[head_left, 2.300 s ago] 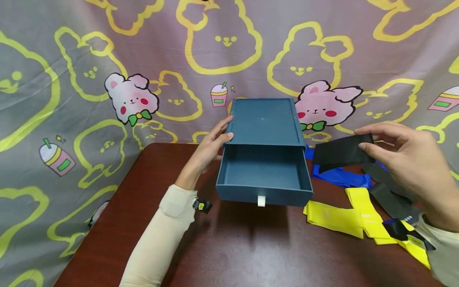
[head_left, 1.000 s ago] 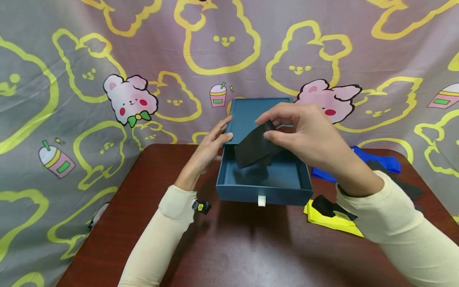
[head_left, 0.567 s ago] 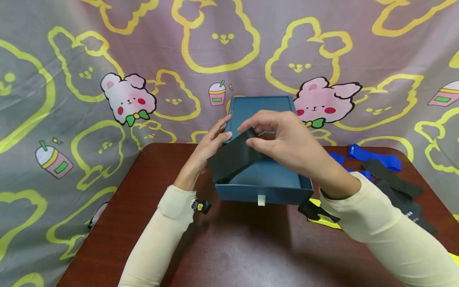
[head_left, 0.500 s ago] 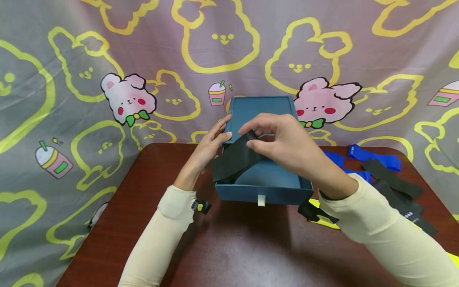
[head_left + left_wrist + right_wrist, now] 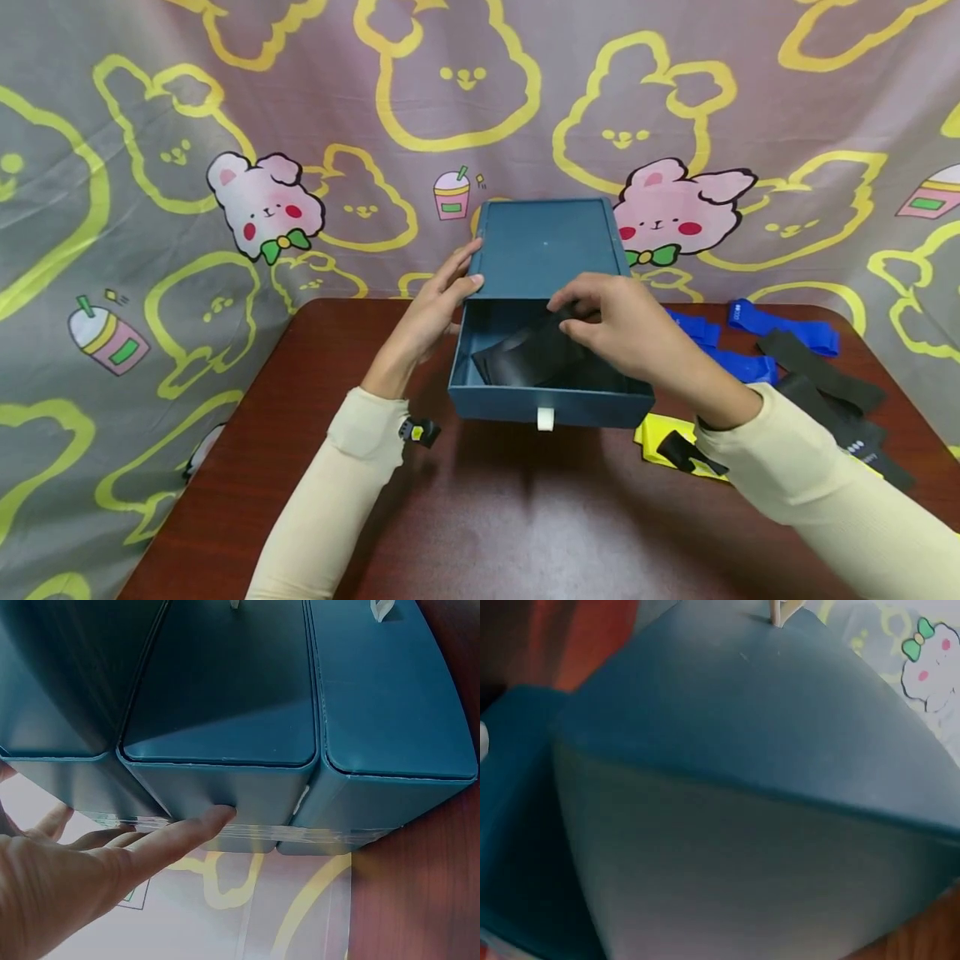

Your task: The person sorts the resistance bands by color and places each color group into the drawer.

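In the head view, a dark blue drawer box (image 5: 551, 242) stands on the table with its top drawer (image 5: 551, 407) pulled out, a white tab on its front. Inside lies a folded black resistance band (image 5: 517, 357), slightly blurred. My right hand (image 5: 633, 321) is over the drawer's right half, thumb and forefinger pinching the band's right end. Against the box's left side rests my left hand (image 5: 431, 321), its fingers straight. The left wrist view shows a finger of the left hand (image 5: 82, 877) touching the stacked drawer units (image 5: 225, 727). My right hand is out of sight in the right wrist view.
Right of the box lie blue bands (image 5: 783, 327), black bands (image 5: 825, 379) and a yellow band (image 5: 660, 437) partly under the right wrist. Clear tape (image 5: 262, 831) runs across the stacked units. A patterned curtain (image 5: 390, 92) hangs right behind the brown table (image 5: 480, 517).
My right hand has carried the black band from the right over to the drawer, then lowered it inside and shifted slightly right. The left hand has stayed against the box.
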`<state>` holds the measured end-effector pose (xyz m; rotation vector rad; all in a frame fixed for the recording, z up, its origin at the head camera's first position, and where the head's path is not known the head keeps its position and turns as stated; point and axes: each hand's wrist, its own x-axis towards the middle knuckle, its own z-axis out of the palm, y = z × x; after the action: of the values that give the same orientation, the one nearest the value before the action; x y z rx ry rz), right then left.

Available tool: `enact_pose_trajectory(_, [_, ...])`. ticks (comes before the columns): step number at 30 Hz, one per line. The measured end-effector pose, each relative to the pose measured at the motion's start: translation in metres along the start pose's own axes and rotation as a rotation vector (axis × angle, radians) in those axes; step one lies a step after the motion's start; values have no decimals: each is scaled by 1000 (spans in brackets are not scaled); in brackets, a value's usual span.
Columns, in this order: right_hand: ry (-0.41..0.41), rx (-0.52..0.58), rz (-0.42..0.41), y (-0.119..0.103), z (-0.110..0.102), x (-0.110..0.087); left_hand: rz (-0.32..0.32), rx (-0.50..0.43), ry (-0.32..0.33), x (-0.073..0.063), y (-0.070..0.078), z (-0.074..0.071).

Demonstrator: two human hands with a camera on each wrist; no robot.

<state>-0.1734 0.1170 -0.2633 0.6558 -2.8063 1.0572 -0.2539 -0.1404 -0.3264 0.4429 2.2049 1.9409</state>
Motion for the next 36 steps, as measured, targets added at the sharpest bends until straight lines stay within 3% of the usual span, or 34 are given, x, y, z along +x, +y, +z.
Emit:
enact_pose_trajectory(12, [10,-129,9,5,-5,-11,-2,-10,4,0,0,0])
enact_pose_trajectory(22, [117,-279,-52,5,1,-21,-5,7,11,0,0,1])
enact_pose_trajectory(36, [204,-111,-63,29,-32,-39,6,-3,4,-1,-1,1])
